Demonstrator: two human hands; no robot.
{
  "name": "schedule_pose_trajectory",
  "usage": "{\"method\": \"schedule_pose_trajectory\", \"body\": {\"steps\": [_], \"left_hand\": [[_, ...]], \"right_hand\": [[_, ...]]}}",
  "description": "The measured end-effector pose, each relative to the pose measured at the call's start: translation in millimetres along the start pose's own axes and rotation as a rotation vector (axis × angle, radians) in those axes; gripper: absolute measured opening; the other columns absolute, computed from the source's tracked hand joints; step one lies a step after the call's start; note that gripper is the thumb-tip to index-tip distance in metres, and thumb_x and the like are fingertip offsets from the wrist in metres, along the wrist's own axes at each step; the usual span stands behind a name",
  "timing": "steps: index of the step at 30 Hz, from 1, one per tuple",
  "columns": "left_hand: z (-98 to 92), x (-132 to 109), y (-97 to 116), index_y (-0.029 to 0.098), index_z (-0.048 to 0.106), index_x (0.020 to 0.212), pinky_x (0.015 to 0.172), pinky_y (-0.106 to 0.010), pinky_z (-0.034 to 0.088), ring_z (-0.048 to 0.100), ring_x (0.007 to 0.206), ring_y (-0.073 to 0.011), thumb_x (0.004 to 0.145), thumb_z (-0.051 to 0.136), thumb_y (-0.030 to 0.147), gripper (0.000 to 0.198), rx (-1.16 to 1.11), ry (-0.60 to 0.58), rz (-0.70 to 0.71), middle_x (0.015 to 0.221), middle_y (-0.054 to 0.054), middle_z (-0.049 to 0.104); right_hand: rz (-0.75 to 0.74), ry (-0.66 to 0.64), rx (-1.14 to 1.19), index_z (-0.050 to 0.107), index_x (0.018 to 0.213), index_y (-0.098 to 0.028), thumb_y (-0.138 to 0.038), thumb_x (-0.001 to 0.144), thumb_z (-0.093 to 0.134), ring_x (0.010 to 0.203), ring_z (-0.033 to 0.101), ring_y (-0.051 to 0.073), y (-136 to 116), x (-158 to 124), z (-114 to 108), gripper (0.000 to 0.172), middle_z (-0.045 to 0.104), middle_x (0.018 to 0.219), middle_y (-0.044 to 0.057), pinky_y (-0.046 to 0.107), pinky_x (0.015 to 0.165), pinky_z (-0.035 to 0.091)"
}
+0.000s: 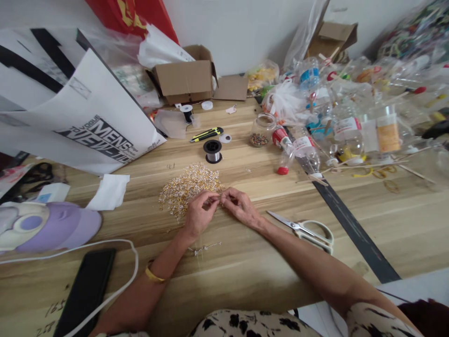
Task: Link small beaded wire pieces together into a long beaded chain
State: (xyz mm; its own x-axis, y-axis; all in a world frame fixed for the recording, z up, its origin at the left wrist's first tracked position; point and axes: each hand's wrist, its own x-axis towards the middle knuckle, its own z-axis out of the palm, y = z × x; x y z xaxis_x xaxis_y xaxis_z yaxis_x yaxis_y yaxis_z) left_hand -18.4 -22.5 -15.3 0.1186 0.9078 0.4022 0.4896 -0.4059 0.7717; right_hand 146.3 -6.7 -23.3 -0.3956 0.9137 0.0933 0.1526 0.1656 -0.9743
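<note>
My left hand (201, 210) and my right hand (240, 206) meet fingertip to fingertip over the table. Both are closed in a pinch, and whatever sits between the fingertips is too small to name. Just behind and left of them spreads a pile of small gold and clear beads (189, 185). A short beaded chain (205, 248) lies on the wood below my hands. Beyond the pile stands a spool of thin silvery wire (212, 150). Scissors (305, 231) with pale handles rest to the right, beside my right forearm.
A yellow-black utility knife (206, 134) lies behind the spool. Plastic bottles (305, 147) and a jar of beads (261, 131) crowd the right. At left are a white bag (80, 107), a purple device (59, 224), a black phone (86, 290) and a white cable (133, 262). A cardboard box (185, 77) stands behind.
</note>
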Motion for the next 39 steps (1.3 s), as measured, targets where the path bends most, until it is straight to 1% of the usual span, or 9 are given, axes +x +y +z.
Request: {"method": "schedule_pose_trajectory", "body": {"steps": [2, 4, 7, 11, 16, 24, 32, 36, 39], "left_hand": [[0.1, 0.1, 0.8, 0.017, 0.065, 0.084, 0.064, -0.024, 0.053, 0.063, 0.071, -0.0135, 0.080, 0.059, 0.012, 0.008, 0.056, 0.016, 0.112, 0.079, -0.004, 0.066], [0.1, 0.4, 1.9, 0.017, 0.065, 0.082, 0.065, -0.025, 0.052, 0.062, 0.072, -0.0138, 0.082, 0.059, 0.012, 0.008, 0.100, 0.033, 0.186, 0.078, -0.004, 0.066], [0.1, 0.5, 2.4, 0.016, 0.065, 0.081, 0.066, -0.026, 0.051, 0.062, 0.071, -0.0141, 0.083, 0.059, 0.012, 0.008, 0.134, 0.042, 0.227, 0.077, -0.005, 0.066], [0.5, -0.2, 0.3, 0.016, 0.066, 0.081, 0.067, -0.026, 0.051, 0.062, 0.072, -0.0141, 0.084, 0.059, 0.012, 0.008, 0.139, 0.041, 0.232, 0.078, -0.005, 0.066], [-0.4, -0.4, -0.1, 0.017, 0.065, 0.080, 0.068, -0.027, 0.050, 0.062, 0.074, -0.0147, 0.084, 0.057, 0.014, 0.010, 0.132, 0.004, 0.175, 0.078, -0.004, 0.066], [-5.3, 4.0, 5.4, 0.018, 0.063, 0.072, 0.065, -0.026, 0.047, 0.059, 0.069, -0.0150, 0.082, 0.057, 0.016, 0.011, 0.096, -0.095, -0.025, 0.073, -0.002, 0.064], [-5.2, 4.8, -0.8, 0.017, 0.065, 0.074, 0.064, -0.025, 0.046, 0.059, 0.067, -0.0147, 0.080, 0.060, 0.018, 0.008, 0.018, -0.124, -0.157, 0.072, -0.002, 0.065], [-5.9, 5.4, -3.1, 0.016, 0.066, 0.074, 0.062, -0.025, 0.046, 0.060, 0.065, -0.0147, 0.080, 0.060, 0.020, 0.010, -0.017, -0.161, -0.179, 0.071, -0.002, 0.066], [-6.9, 5.9, -3.8, 0.016, 0.068, 0.076, 0.063, -0.025, 0.048, 0.061, 0.066, -0.0153, 0.081, 0.059, 0.022, 0.011, -0.031, -0.184, -0.171, 0.073, -0.003, 0.068]], "right_hand": [[0.003, -0.006, -0.001, 0.055, 0.080, -0.017, -0.028, 0.087, 0.052, 0.062, 0.044, 0.011, -0.3, 0.0, -0.1, 0.014, 0.050, 0.069, -0.002, 0.023, 0.057, 0.034], [0.003, -0.008, -0.004, 0.055, 0.080, -0.017, -0.029, 0.087, 0.052, 0.062, 0.044, 0.011, -0.6, 0.0, -0.1, 0.014, 0.050, 0.069, -0.002, 0.023, 0.058, 0.034], [-0.002, -0.005, -0.005, 0.055, 0.079, -0.017, -0.029, 0.087, 0.052, 0.062, 0.044, 0.011, -0.3, 0.3, 0.0, 0.015, 0.051, 0.070, -0.002, 0.023, 0.058, 0.034], [-0.001, -0.002, 0.006, 0.055, 0.080, -0.017, -0.030, 0.086, 0.053, 0.062, 0.044, 0.011, 0.5, 0.7, 0.3, 0.015, 0.051, 0.070, -0.002, 0.022, 0.058, 0.035], [0.011, -0.003, 0.019, 0.055, 0.080, -0.016, -0.031, 0.086, 0.053, 0.063, 0.045, 0.011, -1.3, 0.4, -0.1, 0.016, 0.051, 0.070, -0.001, 0.023, 0.059, 0.036], [0.012, 0.065, 0.024, 0.059, 0.084, -0.016, -0.034, 0.084, 0.057, 0.063, 0.046, 0.011, -0.6, 0.6, 0.3, 0.018, 0.052, 0.069, -0.001, 0.023, 0.058, 0.038], [-0.121, 0.087, -0.084, 0.063, 0.084, -0.017, -0.028, 0.086, 0.058, 0.065, 0.048, 0.012, -1.8, 1.3, -0.7, 0.012, 0.051, 0.073, 0.000, 0.025, 0.060, 0.039], [-0.195, 0.089, -0.152, 0.062, 0.083, -0.018, -0.024, 0.088, 0.056, 0.067, 0.048, 0.014, -1.3, 1.2, -1.7, 0.010, 0.051, 0.074, 0.001, 0.026, 0.061, 0.038], [-0.209, 0.066, -0.197, 0.059, 0.085, -0.019, -0.025, 0.091, 0.052, 0.070, 0.049, 0.015, -1.8, 0.8, -2.5, 0.011, 0.051, 0.077, 0.002, 0.027, 0.064, 0.039]]}}
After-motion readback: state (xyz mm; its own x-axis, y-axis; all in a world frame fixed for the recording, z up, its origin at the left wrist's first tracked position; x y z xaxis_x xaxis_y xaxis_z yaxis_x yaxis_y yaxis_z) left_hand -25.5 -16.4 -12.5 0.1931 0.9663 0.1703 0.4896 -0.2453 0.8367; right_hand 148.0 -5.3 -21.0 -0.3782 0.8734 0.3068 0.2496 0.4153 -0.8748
